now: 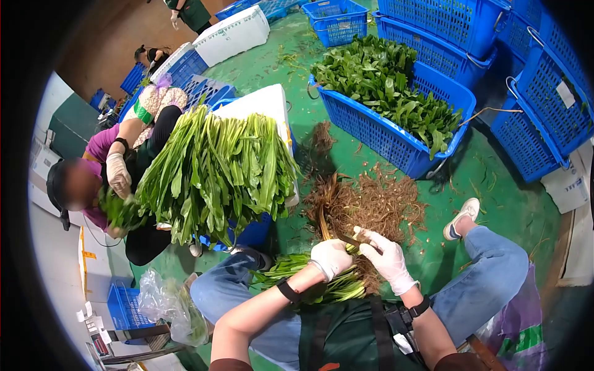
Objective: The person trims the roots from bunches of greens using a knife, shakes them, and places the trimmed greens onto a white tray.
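Note:
My gloved left hand is closed around the root end of a green bundle lying across my lap. Long brown roots stick out beyond its fingers. In my gloved right hand is a dark knife, its blade pointing left toward the roots by my left hand. Cut roots lie heaped on the floor just past both hands. A large pile of long green leaves rests on a white foam box at the left.
A blue basket of leafy greens stands ahead, before stacked blue crates. At the left a co-worker in gloves handles greens. Plastic bags lie lower left. Another person stands far back.

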`<state>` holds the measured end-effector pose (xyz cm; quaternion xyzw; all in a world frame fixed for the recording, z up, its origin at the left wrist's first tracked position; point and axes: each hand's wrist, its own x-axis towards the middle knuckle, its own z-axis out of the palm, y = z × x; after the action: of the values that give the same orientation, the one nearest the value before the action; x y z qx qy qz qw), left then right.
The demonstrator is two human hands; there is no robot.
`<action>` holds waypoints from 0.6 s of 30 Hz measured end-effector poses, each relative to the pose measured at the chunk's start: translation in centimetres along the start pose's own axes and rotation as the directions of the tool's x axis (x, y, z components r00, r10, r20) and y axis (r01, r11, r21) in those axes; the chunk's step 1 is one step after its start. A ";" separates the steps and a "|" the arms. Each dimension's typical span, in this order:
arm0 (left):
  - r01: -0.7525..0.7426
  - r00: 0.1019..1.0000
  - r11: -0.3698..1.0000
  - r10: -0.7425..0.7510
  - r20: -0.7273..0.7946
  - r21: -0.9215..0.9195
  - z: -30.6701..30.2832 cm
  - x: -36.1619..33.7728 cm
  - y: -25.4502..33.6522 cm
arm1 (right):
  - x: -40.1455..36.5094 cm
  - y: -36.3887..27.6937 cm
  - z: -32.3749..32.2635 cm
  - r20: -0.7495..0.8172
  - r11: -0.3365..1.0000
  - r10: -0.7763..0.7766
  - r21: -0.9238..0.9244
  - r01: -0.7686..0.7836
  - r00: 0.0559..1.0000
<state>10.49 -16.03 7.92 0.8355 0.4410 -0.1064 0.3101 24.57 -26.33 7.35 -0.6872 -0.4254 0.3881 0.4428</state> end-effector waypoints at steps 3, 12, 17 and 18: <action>-0.008 0.999 0.997 0.011 -0.043 0.074 0.6 0.3 -0.5 | 0.2 0.9 0.5 -0.076 0.990 -0.141 0.014 0.143 0.987; -0.251 0.954 0.924 0.186 -0.236 -0.288 1.1 0.5 -2.4 | 0.4 2.4 -3.9 -0.003 0.772 0.256 0.602 -0.202 0.967; -0.203 0.971 0.955 0.168 -0.170 -0.218 -1.1 -1.6 0.5 | 0.0 0.5 -1.9 0.094 0.917 -0.077 0.397 0.034 0.993; -0.291 0.928 0.953 0.259 -0.267 -0.087 0.0 -1.4 -0.2 | 0.4 1.5 -1.3 0.040 0.906 -0.005 0.423 -0.013 0.999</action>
<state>9.50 -16.86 8.38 0.8746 0.3611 0.0732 0.3151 26.28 -26.69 6.24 -0.5679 -0.3385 0.4856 0.5719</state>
